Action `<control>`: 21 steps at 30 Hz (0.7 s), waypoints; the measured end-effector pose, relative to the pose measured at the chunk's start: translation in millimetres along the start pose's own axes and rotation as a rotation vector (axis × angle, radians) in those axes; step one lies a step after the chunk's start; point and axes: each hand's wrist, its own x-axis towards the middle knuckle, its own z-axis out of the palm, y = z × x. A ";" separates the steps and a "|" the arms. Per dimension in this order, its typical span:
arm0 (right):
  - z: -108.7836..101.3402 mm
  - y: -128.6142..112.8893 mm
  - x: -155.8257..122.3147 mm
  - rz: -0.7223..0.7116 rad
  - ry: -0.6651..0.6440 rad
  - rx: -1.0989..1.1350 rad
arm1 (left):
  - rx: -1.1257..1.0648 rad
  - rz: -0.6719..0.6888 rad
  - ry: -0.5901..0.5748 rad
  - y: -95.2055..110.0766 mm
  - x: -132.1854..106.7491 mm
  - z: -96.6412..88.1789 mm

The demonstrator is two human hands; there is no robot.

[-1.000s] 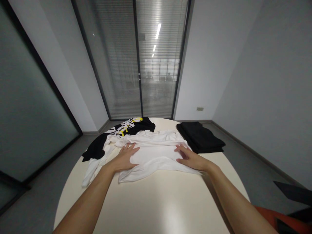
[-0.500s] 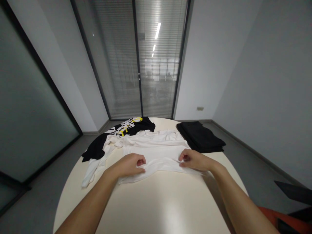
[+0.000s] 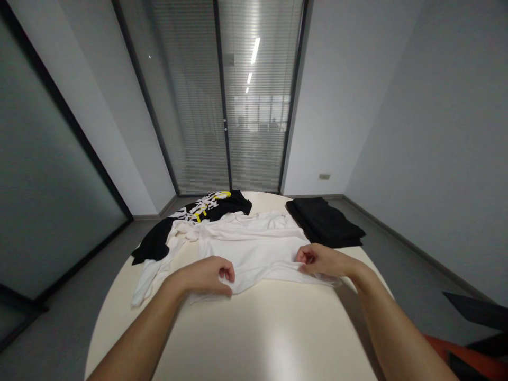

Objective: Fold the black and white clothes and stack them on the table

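A white long-sleeved shirt (image 3: 254,251) lies spread on the round table, wrinkled, with one sleeve reaching out to the left. At its near left edge rests my left hand (image 3: 210,274), fingers curved and thumb apart, with cloth visible in the gap. My right hand (image 3: 323,259) pinches the cloth near the right end of the near edge, where a small fold is raised. The hem beyond its wrist is slightly blurred.
A black garment with white and yellow print (image 3: 206,209) lies behind the shirt on the left. Folded black cloth (image 3: 325,222) sits at the back right of the cream table (image 3: 238,338). A red and black object (image 3: 464,354) shows at the lower right.
My left hand has moved down toward the shirt's near edge. The right hand has shifted slightly right, and the cloth by it is more bunched.
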 end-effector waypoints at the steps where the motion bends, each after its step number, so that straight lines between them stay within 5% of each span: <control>1: 0.1 1.4 0.4 0.001 0.014 -0.012 | 0.034 0.001 0.017 0.5 -0.8 0.6; 14: 5.3 -18.3 -3.1 0.056 -0.137 -0.152 | 0.204 -0.022 0.031 9.3 -9.5 1.5; 21: 8.6 -23.7 -5.7 0.107 -0.203 -0.120 | -0.067 -0.075 -0.197 -4.8 -15.8 -17.0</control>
